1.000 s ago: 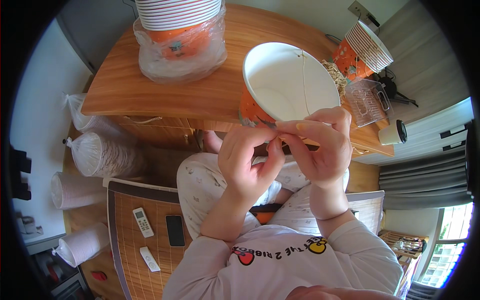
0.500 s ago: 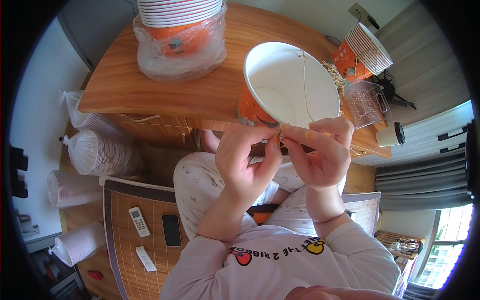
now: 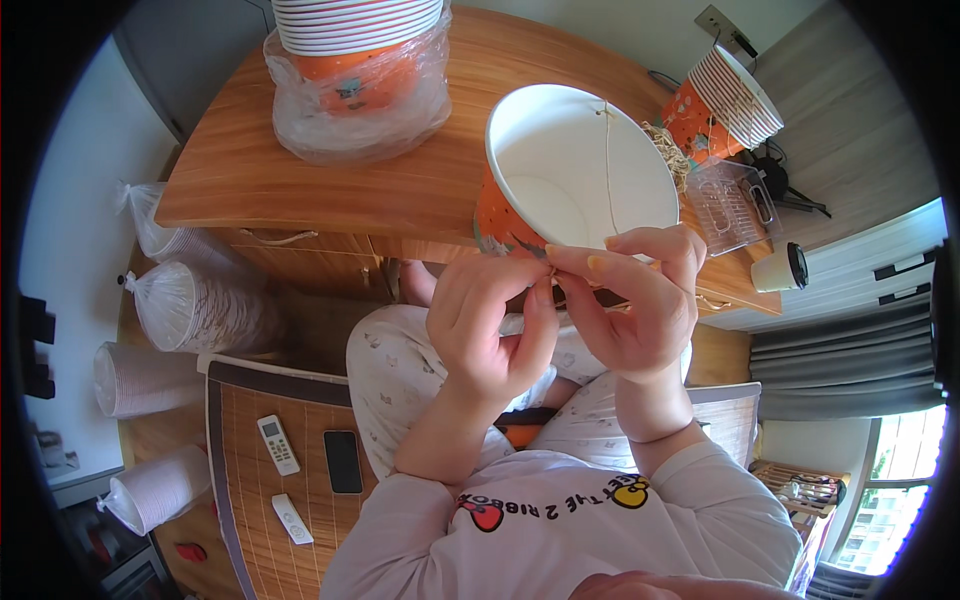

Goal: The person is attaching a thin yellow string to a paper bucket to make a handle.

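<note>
A large orange paper bucket with a white inside stands tilted at the table's near edge, its mouth toward me. A thin tan string is attached near its far rim and runs across the opening to my fingers. At the near rim, my left hand pinches the string with thumb and forefinger. My right hand pinches it too, its fingertips almost touching the left ones. The short bit of string between the fingertips is mostly hidden.
On the wooden table stand a bagged stack of buckets, a stack of strung buckets, a heap of string, a clear plastic basket and a lidded cup. Remotes and a phone lie beside me.
Both hands have shifted slightly left, still pinching at the near rim. My right fingers have tilted a little. The bucket has hardly moved.
</note>
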{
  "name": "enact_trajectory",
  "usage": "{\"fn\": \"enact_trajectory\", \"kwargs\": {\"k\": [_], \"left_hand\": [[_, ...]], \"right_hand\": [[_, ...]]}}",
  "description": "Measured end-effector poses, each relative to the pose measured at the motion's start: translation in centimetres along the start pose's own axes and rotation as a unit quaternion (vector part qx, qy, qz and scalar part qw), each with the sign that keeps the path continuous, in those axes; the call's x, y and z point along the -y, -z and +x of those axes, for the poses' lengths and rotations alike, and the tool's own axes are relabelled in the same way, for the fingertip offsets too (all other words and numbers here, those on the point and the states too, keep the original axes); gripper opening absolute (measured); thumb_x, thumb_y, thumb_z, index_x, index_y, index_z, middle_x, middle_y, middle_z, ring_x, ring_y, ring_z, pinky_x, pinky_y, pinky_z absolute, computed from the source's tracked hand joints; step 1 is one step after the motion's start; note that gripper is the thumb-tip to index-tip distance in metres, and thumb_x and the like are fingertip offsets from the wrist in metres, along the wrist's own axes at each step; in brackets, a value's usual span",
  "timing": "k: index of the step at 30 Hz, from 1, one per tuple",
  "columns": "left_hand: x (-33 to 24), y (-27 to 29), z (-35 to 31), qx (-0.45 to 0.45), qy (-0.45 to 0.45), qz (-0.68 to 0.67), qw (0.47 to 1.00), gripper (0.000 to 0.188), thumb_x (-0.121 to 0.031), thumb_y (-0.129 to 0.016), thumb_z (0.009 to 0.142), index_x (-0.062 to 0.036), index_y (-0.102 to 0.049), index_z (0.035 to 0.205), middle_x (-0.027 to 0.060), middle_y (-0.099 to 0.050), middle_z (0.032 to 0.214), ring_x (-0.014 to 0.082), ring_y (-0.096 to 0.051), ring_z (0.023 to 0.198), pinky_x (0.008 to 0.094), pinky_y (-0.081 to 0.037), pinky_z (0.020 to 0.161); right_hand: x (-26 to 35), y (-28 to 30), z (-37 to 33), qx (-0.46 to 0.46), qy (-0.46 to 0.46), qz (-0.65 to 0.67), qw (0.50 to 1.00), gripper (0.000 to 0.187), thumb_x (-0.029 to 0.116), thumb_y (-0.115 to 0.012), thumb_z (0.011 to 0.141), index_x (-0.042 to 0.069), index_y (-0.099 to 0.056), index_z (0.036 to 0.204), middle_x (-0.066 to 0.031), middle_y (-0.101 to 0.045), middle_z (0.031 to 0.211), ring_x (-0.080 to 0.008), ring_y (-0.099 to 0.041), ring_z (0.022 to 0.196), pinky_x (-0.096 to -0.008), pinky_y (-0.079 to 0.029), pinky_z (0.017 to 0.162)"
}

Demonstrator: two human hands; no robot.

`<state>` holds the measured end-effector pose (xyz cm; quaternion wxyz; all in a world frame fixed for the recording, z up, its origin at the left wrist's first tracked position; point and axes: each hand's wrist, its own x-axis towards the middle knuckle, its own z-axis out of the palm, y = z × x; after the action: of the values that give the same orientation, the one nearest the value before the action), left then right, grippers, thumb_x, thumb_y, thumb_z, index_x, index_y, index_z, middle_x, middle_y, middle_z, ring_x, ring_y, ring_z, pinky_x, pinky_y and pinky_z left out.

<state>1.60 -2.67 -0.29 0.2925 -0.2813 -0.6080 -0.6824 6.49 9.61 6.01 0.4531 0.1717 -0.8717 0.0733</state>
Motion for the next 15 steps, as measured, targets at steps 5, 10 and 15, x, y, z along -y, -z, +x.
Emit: {"fn": "enact_trajectory", "kwargs": {"k": [5,10,15], "left_hand": [[0.24,0.22,0.10,0.006,-0.033,0.024,0.999,0.015,0.000,-0.068,0.073,-0.0037,-0.064,0.087,0.0059,-0.067,0.080,0.0231,-0.060,0.069,0.0326,-0.048,0.065],[0.39,0.06,0.18,-0.012,-0.050,0.037,0.998,0.019,-0.001,-0.071,0.071,-0.0059,-0.066,0.088,0.0043,-0.068,0.080,0.0218,-0.061,0.068,0.0322,-0.048,0.065],[0.48,-0.14,0.25,-0.031,-0.071,0.074,0.994,0.023,-0.001,-0.074,0.067,-0.0069,-0.068,0.089,0.0036,-0.069,0.081,0.0213,-0.062,0.070,0.0311,-0.049,0.064]], "right_hand": [[0.29,0.32,0.12,0.001,-0.022,0.003,1.000,0.048,0.009,-0.082,0.063,0.015,-0.061,0.106,0.0098,-0.070,0.094,-0.0128,-0.057,0.080,-0.0288,-0.035,0.077],[-0.16,0.10,-0.14,-0.011,-0.013,0.021,1.000,0.047,0.008,-0.082,0.064,0.015,-0.059,0.104,0.0087,-0.071,0.094,-0.0123,-0.056,0.079,-0.0285,-0.035,0.076],[-0.49,-0.26,-0.10,-0.040,0.023,0.005,0.999,0.040,0.008,-0.083,0.064,0.014,-0.061,0.096,0.0089,-0.070,0.092,-0.0115,-0.055,0.079,-0.0284,-0.036,0.076]]}}
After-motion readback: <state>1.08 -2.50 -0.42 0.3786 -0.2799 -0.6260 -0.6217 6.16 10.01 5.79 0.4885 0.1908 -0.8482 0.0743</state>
